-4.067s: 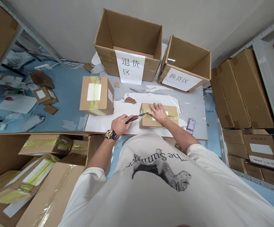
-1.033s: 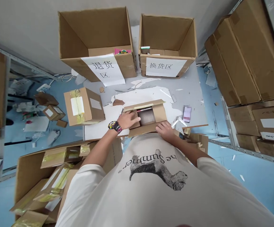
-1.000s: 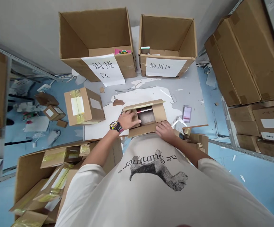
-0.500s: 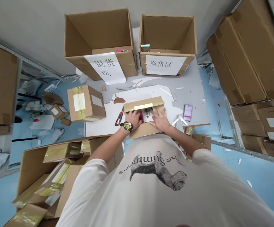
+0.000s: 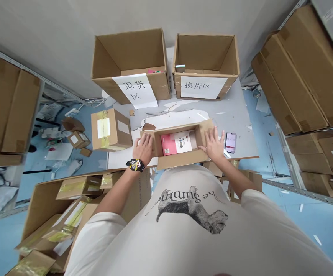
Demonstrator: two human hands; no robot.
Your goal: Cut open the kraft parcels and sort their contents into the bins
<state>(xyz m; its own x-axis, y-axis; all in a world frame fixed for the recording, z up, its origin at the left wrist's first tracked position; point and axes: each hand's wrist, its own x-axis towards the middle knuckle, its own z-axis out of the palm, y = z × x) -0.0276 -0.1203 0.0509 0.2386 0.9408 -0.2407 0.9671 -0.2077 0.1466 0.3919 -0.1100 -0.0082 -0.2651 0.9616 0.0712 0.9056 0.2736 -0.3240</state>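
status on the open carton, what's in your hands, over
Left grip and right grip open, flat on carton ends. Open carton holds pink-and-white product box. Phone on table, right of right grip.

"Where are the hands?"

"On either side of the open carton (image 5: 180, 161): the left hand (image 5: 142, 148) at its left end, the right hand (image 5: 214, 143) at its right end."

"Gripping it?"

"Doesn't look like it. Both lie palm-down with fingers spread, touching the cardboard."

"And the arms?"

"Bare, angled in toward the carton: the left forearm (image 5: 117, 191) and the right forearm (image 5: 232, 172)."
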